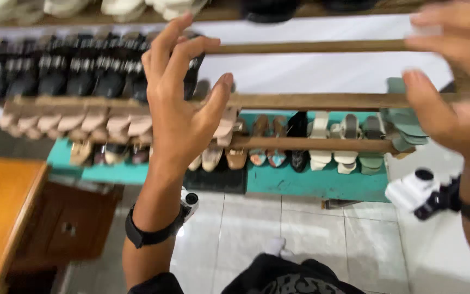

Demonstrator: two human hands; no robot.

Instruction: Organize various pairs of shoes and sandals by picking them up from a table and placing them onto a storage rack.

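Both hands are raised close to the camera, empty. Left hand (183,106) has its fingers spread wide and curled a little, palm turned toward the wooden shoe rack (311,100), in front of its middle rail. Right hand (458,92), blurred at the frame's edge, is also open with fingers apart, just before the rack's right end. Black sandals (72,73) fill the rack's left side; beige sandals (72,122) sit one rail lower. Mixed sandals (322,141) line the lowest rail. A wooden desk (1,212) stands left of the rack.
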